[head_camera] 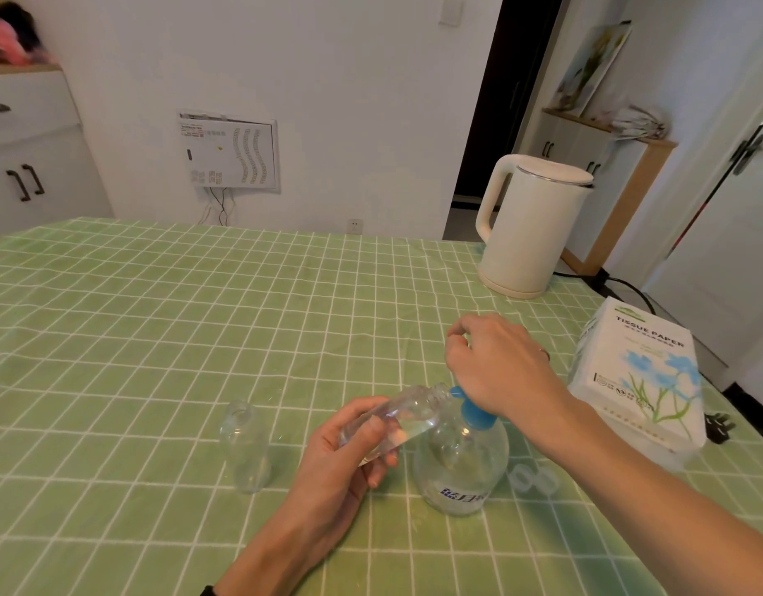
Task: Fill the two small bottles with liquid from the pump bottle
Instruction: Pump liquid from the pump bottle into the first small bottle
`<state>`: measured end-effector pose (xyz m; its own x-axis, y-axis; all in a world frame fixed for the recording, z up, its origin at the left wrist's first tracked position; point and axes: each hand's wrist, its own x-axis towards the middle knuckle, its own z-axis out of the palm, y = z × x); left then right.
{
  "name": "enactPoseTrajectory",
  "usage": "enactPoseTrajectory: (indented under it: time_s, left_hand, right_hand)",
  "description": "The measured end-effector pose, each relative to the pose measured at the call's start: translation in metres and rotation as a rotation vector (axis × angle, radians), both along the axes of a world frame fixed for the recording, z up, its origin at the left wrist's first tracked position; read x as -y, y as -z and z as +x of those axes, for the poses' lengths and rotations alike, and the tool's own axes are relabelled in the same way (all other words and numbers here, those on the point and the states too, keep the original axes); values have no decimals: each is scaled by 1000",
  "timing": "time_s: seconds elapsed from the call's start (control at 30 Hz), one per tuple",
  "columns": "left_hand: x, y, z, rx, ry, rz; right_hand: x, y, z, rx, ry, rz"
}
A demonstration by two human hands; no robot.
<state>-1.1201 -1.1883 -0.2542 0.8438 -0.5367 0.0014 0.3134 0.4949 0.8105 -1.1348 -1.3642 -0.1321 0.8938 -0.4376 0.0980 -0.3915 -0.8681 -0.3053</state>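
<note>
Left hand (345,453) grips tilted clear small bottle (414,408) | right hand (498,365) curled over blue-topped pump bottle (461,464)

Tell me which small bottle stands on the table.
The standing bottle, upright and untouched, farther left. The held bottle tilts in the left hand, mouth at the pump bottle.

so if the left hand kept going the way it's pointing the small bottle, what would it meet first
The blue pump spout of the pump bottle. The tilted small bottle in the left hand has its mouth right at it, though depth is unclear.
</note>
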Motion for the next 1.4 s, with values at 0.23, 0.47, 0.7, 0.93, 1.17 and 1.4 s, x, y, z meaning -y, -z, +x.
enactPoseTrajectory:
  time_s: [0.23,0.47,0.7,0.93,1.17,1.4]
  left_hand:
    - [-3,-1,-2,17,26,-6]
    - [-4,-6,-4,58,26,12]
    - [-1,-4,-1,41,8,10]
    - [0,-8,-1,-100,30,-81]
    - [-1,-12,-1,-133,122,-77]
    - [-2,-12,-2,-140,142,-65]
  right_hand:
    - [1,-2,-2,51,13,20]
    - [-2,-3,0,74,3,11]
    - [-2,-4,-1,69,-2,43]
    - [-2,-3,-2,101,-6,70]
    - [-2,-2,-2,100,-3,83]
    - [-2,-2,-1,86,-11,84]
